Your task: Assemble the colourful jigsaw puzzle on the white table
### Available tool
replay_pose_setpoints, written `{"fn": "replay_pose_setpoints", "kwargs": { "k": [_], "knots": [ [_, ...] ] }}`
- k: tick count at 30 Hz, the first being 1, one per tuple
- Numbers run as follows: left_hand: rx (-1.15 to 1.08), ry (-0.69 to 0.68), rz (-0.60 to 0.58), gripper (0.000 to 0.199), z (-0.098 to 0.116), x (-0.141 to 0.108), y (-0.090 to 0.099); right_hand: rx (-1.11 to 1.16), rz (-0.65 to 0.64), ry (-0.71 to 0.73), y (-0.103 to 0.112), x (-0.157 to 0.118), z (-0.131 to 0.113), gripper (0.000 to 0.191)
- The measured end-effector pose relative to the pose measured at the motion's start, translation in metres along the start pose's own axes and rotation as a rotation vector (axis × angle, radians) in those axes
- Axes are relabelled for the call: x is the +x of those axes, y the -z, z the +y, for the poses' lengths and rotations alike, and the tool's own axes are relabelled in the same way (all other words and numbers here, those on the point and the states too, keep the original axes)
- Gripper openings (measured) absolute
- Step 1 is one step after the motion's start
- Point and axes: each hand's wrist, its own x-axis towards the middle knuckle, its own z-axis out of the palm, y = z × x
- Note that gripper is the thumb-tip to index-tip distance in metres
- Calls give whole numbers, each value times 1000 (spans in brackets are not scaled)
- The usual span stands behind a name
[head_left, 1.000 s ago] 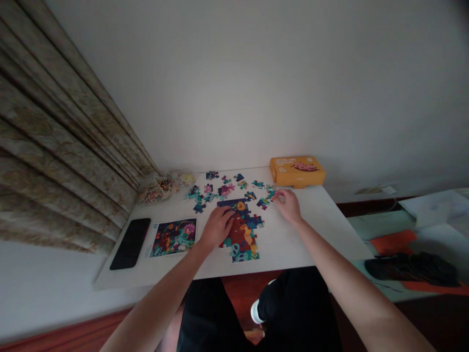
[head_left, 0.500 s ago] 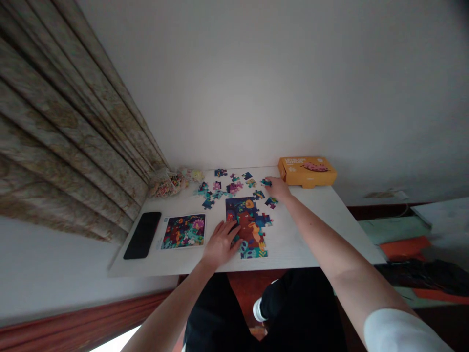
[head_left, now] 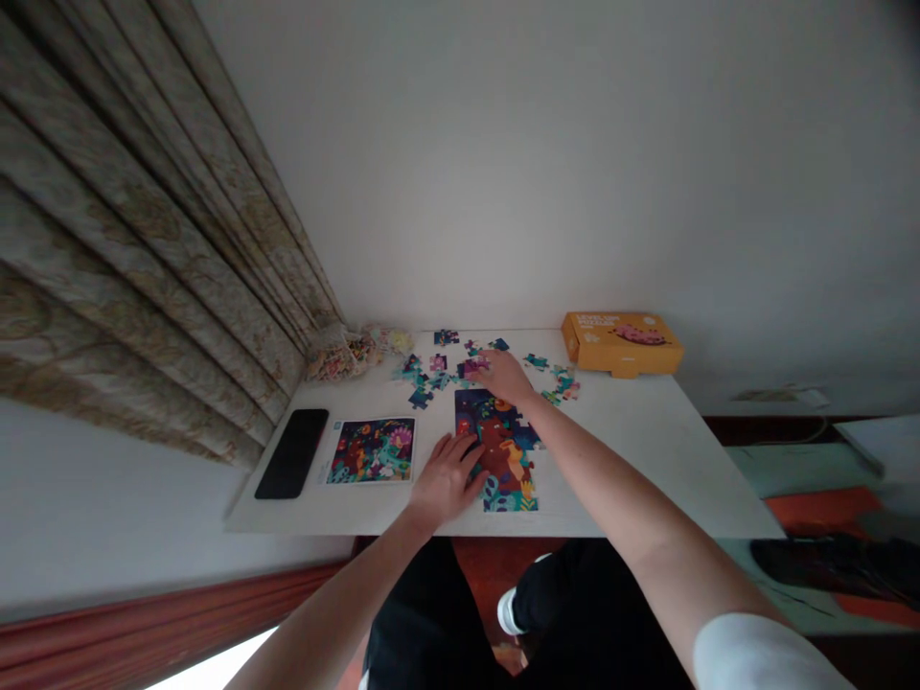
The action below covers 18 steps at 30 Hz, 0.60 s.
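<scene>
Your right hand point(head_left: 503, 377) has moved left to the loose pieces point(head_left: 438, 362), fingers perhaps pinching one; the view is poor. Your left hand point(head_left: 447, 479) lies released on the puzzle point(head_left: 503, 450), mid-counter point(head_left: 632, 450).

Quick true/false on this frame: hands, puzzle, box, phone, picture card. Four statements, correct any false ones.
Left hand rests on the puzzle: true.
Right hand holds the box: false, it is at the loose pieces, apart from the box.
The phone lies left of the picture card: true.
The card sits on top of the puzzle: false, it lies beside the puzzle, on its left.
</scene>
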Motion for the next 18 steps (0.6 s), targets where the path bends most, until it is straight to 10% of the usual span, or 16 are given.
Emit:
{"fn": "replay_pose_setpoints", "kwargs": {
  "k": [7,18],
  "knots": [
    [-28,0,11,35,1,0,0,-71,-124,17,-18,14,-24,55],
    [-24,2,-6,34,2,0,2,-33,55,-101,3,16,24,43]
  ]
}}
